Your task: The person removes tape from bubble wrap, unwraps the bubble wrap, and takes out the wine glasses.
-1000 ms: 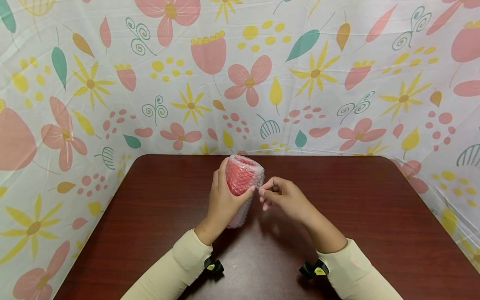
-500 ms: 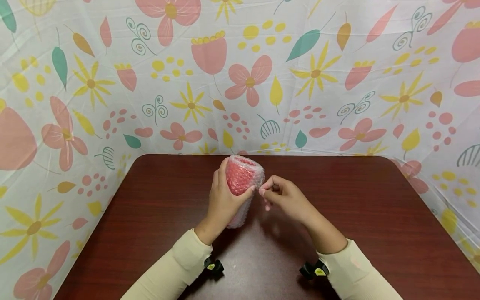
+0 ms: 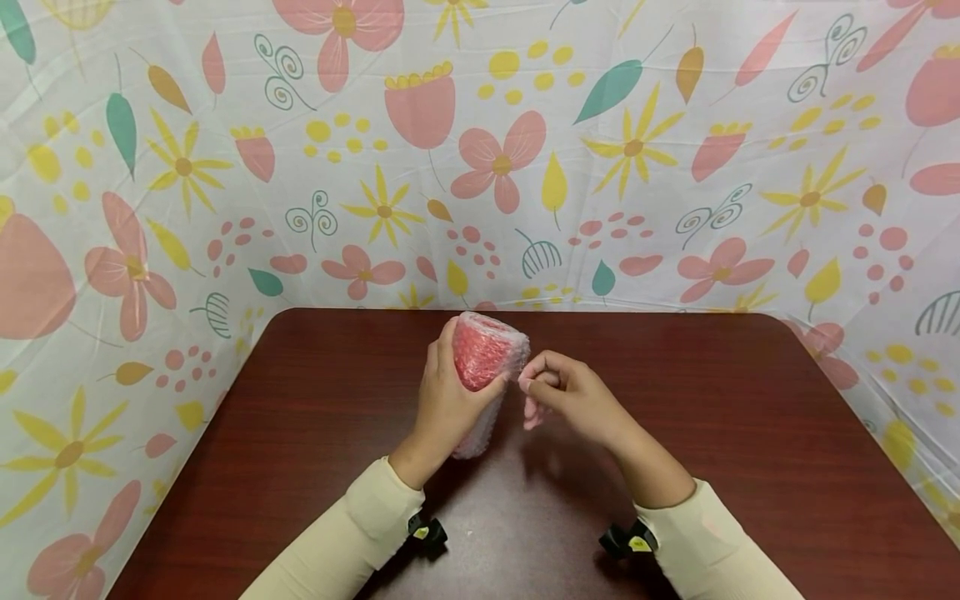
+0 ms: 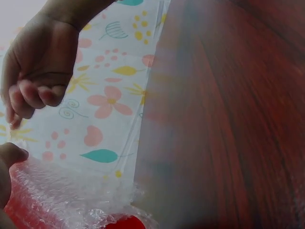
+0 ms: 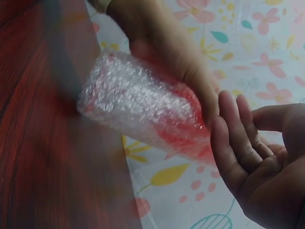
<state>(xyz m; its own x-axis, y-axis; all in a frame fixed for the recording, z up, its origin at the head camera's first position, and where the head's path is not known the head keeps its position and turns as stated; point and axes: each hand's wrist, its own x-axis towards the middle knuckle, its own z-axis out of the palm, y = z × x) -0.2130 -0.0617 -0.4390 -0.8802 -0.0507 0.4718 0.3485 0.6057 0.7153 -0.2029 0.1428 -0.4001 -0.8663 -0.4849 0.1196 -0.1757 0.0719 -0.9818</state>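
A red cylinder-shaped thing [image 3: 480, 358] stands tilted over the table, wrapped in clear bubble wrap [image 5: 136, 95]. My left hand [image 3: 450, 396] grips it from the left side, thumb across the front and fingers round the back. At its upper right edge, my right hand [image 3: 573, 396] has thumb and index fingertip brought together, pinching at a thin clear edge of the wrap; the other fingers hang bent below. In the left wrist view the left thumb [image 4: 13, 155] lies on the wrap, just under the right fingertips. What the wrapped thing is stays hidden.
The dark red-brown wooden table [image 3: 315, 467] has rounded far corners. Behind and beside it hangs a white cloth [image 3: 420, 192] printed with flowers and leaves. Black straps [image 3: 630, 540] with small devices sit at both wrists, by the pale sleeves [image 3: 360, 525].
The wrapped thing has tipped slightly, so its top opening looks narrower. The right hand's lower fingers have shifted down a little, while both hands otherwise stay almost in place.
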